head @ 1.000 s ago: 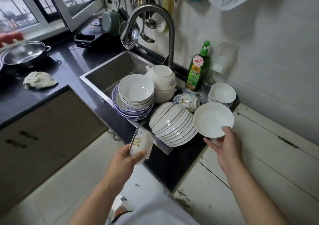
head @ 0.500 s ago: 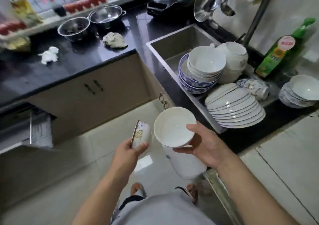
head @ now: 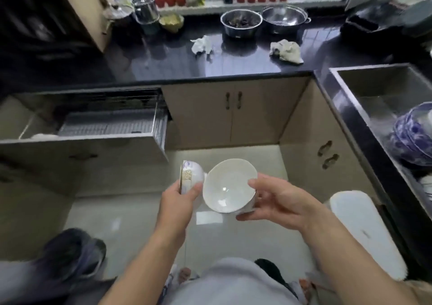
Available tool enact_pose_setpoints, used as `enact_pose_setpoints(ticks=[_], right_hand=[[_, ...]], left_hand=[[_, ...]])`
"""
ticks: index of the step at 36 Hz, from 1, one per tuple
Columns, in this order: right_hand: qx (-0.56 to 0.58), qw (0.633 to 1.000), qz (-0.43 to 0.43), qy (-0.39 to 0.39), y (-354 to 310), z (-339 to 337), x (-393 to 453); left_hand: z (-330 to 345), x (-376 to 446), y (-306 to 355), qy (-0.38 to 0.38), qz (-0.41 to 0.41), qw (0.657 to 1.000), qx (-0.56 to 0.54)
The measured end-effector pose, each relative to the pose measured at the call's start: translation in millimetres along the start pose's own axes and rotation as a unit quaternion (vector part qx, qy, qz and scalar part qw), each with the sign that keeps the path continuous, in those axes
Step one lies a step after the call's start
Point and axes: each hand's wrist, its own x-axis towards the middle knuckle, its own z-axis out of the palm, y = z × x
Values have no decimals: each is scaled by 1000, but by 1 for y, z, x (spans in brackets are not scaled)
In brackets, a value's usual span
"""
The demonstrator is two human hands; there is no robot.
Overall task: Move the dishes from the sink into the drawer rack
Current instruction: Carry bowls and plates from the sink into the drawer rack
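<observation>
My left hand (head: pixel 178 203) grips a small patterned bowl (head: pixel 190 176) turned on its side, rim to the left. My right hand (head: pixel 278 199) holds a plain white bowl (head: pixel 228 185) by its rim and underside, its inside tilted toward me. Both bowls are over the floor in front of my body, almost touching. The open drawer rack (head: pixel 107 124) with its wire basket is at the left, below the black counter. The steel sink (head: pixel 385 89) is at the right edge, with blue-patterned dishes (head: pixel 412 136) stacked in it.
Black counter (head: pixel 233 61) carries two steel pots (head: pixel 240 22), crumpled cloths (head: pixel 285 50) and jars by the window. Closed cabinet doors (head: pixel 233 110) fill the corner. A white lidded bin (head: pixel 364 229) stands at the right on the tiled floor. A dark shoe (head: pixel 72 253) sits lower left.
My view has swung left from the sink toward the drawer rack. Both hands carried their bowls away from the sink and now hold them close together over the floor.
</observation>
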Motion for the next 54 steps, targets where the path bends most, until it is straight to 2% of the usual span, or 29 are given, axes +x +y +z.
enact_pose_setpoints(ticks=[8, 17, 20, 27, 30, 35, 37, 39, 43, 45, 49, 54], right_hand=[[-75, 994, 75, 15, 10, 135, 85], [-188, 979, 79, 13, -10, 228, 188], [-229, 972, 55, -17, -16, 256, 230], [-335, 928, 17, -163, -47, 307, 329], [-390, 908, -11, -153, -61, 334, 361], [-481, 847, -91, -209, -96, 385, 419], [-482, 842, -106, -218, -105, 400, 436], [-459, 856, -92, -220, -109, 411, 459], [-344, 925, 2, -161, -111, 427, 505], [-297, 947, 42, -111, -107, 431, 533], [-232, 968, 96, -10, -100, 433, 587], [-202, 966, 136, 93, -73, 463, 661]], left_hand=[[-135, 46, 7, 45, -18, 999, -24], [-211, 114, 5, 136, -65, 987, -55], [-232, 142, 10, 176, -77, 979, -67], [-280, 222, 47, 270, -88, 956, -77], [-300, 253, 67, 282, -86, 951, -96], [-331, 310, 102, 351, -58, 925, -133], [-341, 322, 113, 361, -61, 920, -142], [-356, 337, 120, 369, -66, 916, -145], [-394, 368, 129, 380, -68, 908, -160], [-419, 383, 132, 379, -67, 906, -177], [-472, 409, 138, 360, -65, 910, -197], [-570, 482, 127, 321, -65, 929, -171]])
